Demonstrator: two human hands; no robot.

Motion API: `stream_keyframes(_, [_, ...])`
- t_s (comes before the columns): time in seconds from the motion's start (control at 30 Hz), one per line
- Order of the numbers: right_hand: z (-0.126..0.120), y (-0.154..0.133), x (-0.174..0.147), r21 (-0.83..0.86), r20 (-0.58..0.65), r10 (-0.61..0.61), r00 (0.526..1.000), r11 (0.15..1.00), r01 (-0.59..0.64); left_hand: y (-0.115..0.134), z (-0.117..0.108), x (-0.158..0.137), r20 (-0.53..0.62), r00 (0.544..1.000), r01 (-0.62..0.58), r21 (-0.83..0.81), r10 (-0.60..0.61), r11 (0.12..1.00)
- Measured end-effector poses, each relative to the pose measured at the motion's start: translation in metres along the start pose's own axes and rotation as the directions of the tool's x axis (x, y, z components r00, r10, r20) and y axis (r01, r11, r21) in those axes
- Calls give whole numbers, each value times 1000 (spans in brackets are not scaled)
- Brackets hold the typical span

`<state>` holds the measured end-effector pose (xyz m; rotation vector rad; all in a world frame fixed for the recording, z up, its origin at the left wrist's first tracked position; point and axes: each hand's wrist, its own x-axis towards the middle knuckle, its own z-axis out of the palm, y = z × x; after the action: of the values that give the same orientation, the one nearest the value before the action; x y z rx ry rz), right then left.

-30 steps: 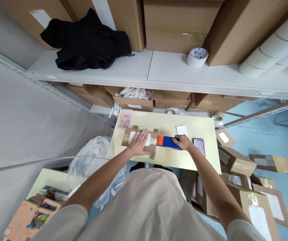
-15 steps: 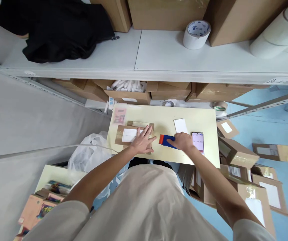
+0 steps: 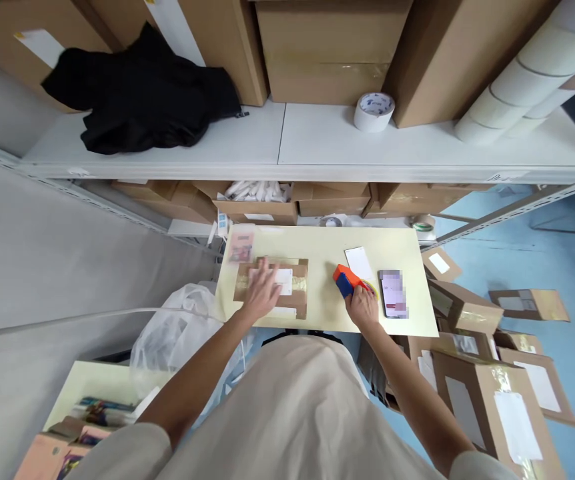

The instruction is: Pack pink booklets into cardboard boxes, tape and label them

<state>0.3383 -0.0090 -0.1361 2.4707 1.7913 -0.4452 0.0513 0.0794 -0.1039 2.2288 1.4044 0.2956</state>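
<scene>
My left hand (image 3: 262, 291) rests with fingers spread on a brown cardboard parcel (image 3: 297, 293) that carries white labels and shiny tape. In my right hand (image 3: 363, 307) is a red and blue tape dispenser (image 3: 347, 279), its fingers wrapped round the handle and a yellowish tape roll partly showing at its side. Just beyond the dispenser lies a white slip of paper (image 3: 358, 260). A phone (image 3: 393, 293) with a lit screen lies to the right of my right hand. All of these are on the pale yellow table (image 3: 325, 243).
A shelf (image 3: 317, 143) above the table bears a black garment (image 3: 157, 100), a white tape roll (image 3: 374, 112) and large cartons. Several labelled boxes (image 3: 467, 307) are piled on the floor at the right. A plastic bag (image 3: 167, 333) stands left of the table.
My right hand has lifted and turned the tape dispenser, so its red side and tape roll show. My left hand has shifted left across the parcel. The head view has tilted up.
</scene>
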Motion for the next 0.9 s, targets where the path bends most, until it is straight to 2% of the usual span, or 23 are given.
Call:
stream_keyframes(0.07, [23,-1,-8,13,-3,9,1000,1000,-9,-27,-3,-15,-165,965,192,-93,-205,977])
stream_keyframes(0.1, [33,-1,-11,24,1,5,1000,1000,-5,-40,-3,-22,-197,932,269,-185,-304,945])
stream_keyframes(0.17, [45,0,-19,45,-5,-3,1000,999,4,-63,0,-33,-167,866,374,-405,-470,834])
stream_keyframes(0.23, [49,0,-25,53,-79,7,997,999,-3,-80,5,-41,-85,837,390,-600,-541,698])
stream_keyframes(0.3, [48,-8,-29,80,-180,-7,984,997,22,-90,11,-47,-41,856,322,-737,-515,595])
stream_keyframes(0.4, [44,-37,-28,240,-213,-160,964,948,211,-93,20,-51,-26,890,227,-840,-455,492])
stream_keyframes(0.47, [42,-62,-23,425,-178,-292,940,839,341,-91,21,-52,8,896,228,-866,-444,445])
stream_keyframes(0.57, [34,-90,-14,676,-181,-345,921,636,371,-86,12,-48,38,918,218,-880,-396,423])
stream_keyframes(0.63, [20,-95,-11,780,-189,-280,941,540,317,-84,-1,-43,6,922,180,-892,-387,415])
stream_keyframes(0.7, [-1,-91,-10,842,-156,-140,978,498,206,-82,-16,-34,-42,925,130,-898,-377,420])
stream_keyframes(0.77, [-21,-87,-8,856,-84,29,996,514,58,-77,-26,-24,-46,944,111,-887,-326,448])
stream_keyframes(0.83, [-35,-86,-4,821,-33,156,987,568,-62,-71,-30,-13,12,966,141,-861,-258,489])
stream_keyframes(0.9, [-38,-89,0,757,-5,165,986,645,-105,-65,-26,-4,95,970,202,-829,-225,521])
